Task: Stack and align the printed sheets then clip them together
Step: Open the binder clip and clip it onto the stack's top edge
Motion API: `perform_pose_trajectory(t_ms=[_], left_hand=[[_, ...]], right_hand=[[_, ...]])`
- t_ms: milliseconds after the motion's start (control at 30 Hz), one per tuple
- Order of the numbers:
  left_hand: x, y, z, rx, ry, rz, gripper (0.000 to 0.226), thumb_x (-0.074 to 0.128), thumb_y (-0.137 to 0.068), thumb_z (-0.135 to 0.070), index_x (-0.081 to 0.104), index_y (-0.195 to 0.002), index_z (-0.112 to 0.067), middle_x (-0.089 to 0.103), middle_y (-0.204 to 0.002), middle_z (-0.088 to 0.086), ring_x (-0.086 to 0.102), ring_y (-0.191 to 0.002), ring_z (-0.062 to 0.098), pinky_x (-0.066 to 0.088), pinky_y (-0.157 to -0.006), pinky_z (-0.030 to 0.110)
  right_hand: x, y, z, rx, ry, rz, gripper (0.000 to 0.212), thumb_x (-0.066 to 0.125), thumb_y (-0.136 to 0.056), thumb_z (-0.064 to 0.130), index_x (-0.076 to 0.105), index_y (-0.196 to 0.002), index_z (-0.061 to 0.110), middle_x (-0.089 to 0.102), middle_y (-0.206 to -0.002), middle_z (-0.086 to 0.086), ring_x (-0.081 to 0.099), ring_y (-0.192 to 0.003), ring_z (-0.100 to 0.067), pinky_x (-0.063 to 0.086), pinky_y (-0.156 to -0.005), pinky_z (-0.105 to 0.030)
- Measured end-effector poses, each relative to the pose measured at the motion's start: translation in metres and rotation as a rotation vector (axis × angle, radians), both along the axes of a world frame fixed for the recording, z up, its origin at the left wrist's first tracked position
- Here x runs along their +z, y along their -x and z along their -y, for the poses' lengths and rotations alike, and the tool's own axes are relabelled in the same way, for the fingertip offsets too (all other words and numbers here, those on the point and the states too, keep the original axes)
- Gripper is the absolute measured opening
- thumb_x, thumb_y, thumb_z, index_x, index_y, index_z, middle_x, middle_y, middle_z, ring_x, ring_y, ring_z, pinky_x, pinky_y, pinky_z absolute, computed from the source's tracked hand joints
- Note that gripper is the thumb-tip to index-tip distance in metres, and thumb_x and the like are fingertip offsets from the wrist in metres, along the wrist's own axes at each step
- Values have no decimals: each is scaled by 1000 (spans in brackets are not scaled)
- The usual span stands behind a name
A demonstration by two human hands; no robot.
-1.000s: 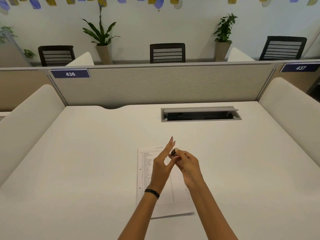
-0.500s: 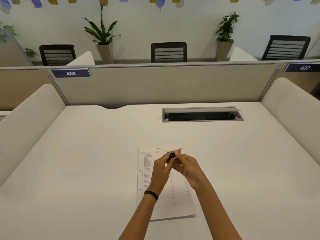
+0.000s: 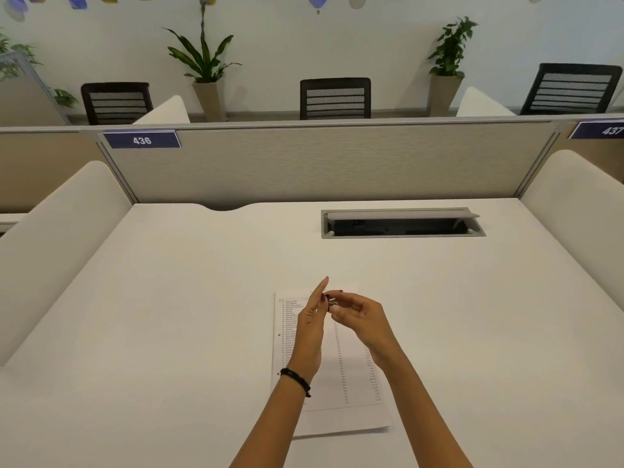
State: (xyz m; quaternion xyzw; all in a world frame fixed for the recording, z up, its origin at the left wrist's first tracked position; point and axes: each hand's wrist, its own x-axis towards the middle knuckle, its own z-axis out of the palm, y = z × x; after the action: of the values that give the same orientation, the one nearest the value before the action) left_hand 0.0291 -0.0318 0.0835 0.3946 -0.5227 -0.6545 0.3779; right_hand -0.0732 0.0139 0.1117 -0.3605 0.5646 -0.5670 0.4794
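A stack of printed sheets (image 3: 351, 383) lies flat on the white desk (image 3: 169, 315) in front of me, its edges roughly lined up. Just above the stack's far edge my two hands meet. My right hand (image 3: 363, 320) pinches a small binder clip (image 3: 332, 303) between thumb and fingers. My left hand (image 3: 310, 329) is held upright beside it, index finger stretched up, thumb and lower fingers touching the clip. The clip is mostly hidden by the fingers, and I cannot tell whether it bites the paper.
An open cable tray (image 3: 401, 224) is cut into the desk at the back right. A beige partition (image 3: 320, 163) closes the far side, and padded white side panels (image 3: 57, 238) flank the desk left and right.
My left index finger, folded down over the clip half a second ago, has straightened up again. Both hands stay over the far edge of the sheets.
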Motion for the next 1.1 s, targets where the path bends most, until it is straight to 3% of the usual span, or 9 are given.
perform_pose_trajectory(t_ms=[167, 300, 367, 433, 533, 600, 767, 900, 1100], left_hand=[[-11, -3, 9, -24, -18, 24, 33, 37, -96, -36, 53, -124, -39, 50, -138, -6, 40, -132, 13, 29, -113, 37], [-17, -10, 25, 95, 12, 110, 28, 42, -96, -29, 57, -119, -32, 54, -129, -11, 47, -119, 3, 38, -95, 17], [-29, -21, 40, 284, 31, 254, 29, 46, -95, -27, 55, -121, -22, 52, -129, -2, 48, -118, 10, 40, -93, 20], [-45, -36, 59, 386, 71, 475, 33, 51, -92, -25, 52, -123, -14, 49, -127, 10, 46, -120, 23, 39, -99, 30], [-63, -53, 85, 304, 4, 746, 42, 56, -89, -21, 46, -126, -4, 42, -129, 19, 46, -118, 32, 38, -99, 37], [-67, -57, 96, 243, -43, 845, 44, 56, -89, -21, 45, -125, 1, 41, -129, 23, 47, -115, 35, 39, -97, 38], [-70, -53, 108, 164, -65, 908, 42, 55, -89, -23, 47, -120, 4, 43, -127, 23, 44, -117, 35, 38, -96, 36], [-73, -49, 108, 141, -45, 923, 42, 58, -87, -23, 49, -117, 4, 45, -126, 23, 43, -118, 34, 37, -97, 36], [-78, -47, 113, 142, -49, 930, 38, 63, -84, -24, 53, -110, 2, 49, -120, 21, 44, -115, 33, 38, -95, 36]], right_hand=[[-13, 0, 13, -14, -30, -27, 26, 70, -78, 15, 69, -104, 14, 73, -99, -8, 70, -91, -15, 55, -77, -21], [-28, 8, 26, -77, -89, -88, 25, 75, -73, 15, 70, -98, 10, 72, -94, -10, 69, -89, -19, 55, -78, -22], [-35, 15, 32, -178, -102, -107, 21, 75, -73, 13, 70, -93, 11, 72, -92, -6, 68, -86, -16, 53, -75, -15], [-45, 26, 37, -286, -124, -135, 14, 74, -74, 14, 70, -88, 14, 70, -96, -3, 64, -90, -12, 49, -82, -19], [-63, 42, 42, -362, -202, -172, 5, 74, -74, 22, 71, -78, 20, 67, -107, -8, 58, -107, -18, 42, -97, -35], [-72, 45, 43, -355, -265, -177, 5, 74, -74, 24, 71, -73, 21, 66, -105, -17, 58, -106, -24, 42, -90, -35], [-82, 40, 42, -304, -341, -138, 13, 74, -74, 18, 71, -79, 6, 69, -95, -10, 57, -91, -16, 40, -74, -26], [-92, 35, 42, -309, -350, -164, 18, 75, -72, 21, 70, -82, 7, 68, -99, -8, 56, -99, -18, 39, -75, -26], [-94, 30, 44, -301, -351, -218, 23, 75, -72, 19, 68, -87, 4, 67, -91, -3, 58, -85, -13, 38, -63, -15]])
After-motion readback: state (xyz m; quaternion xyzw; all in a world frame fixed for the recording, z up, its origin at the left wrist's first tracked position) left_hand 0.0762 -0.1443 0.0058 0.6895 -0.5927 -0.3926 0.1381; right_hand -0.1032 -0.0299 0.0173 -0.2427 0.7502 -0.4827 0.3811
